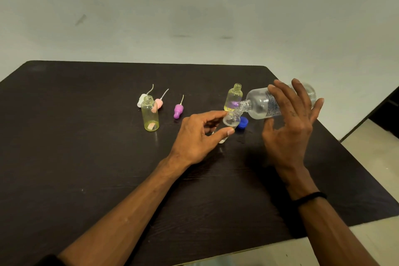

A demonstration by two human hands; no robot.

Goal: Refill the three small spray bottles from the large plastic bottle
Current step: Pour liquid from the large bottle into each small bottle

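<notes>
right hand (289, 123) fingers clamp the tipped big bottle (259, 103), filling the clear bottle (230, 122) pinched by left hand (198, 136); the 9 o'clock bottle (150, 114) looks unfilled.

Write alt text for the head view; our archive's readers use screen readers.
The right hand tips a large clear bottle into a small clear bottle pinched by the left hand over a dark table. Two uncapped yellowish bottles, three spray tops and a blue cap lie nearby.
</notes>
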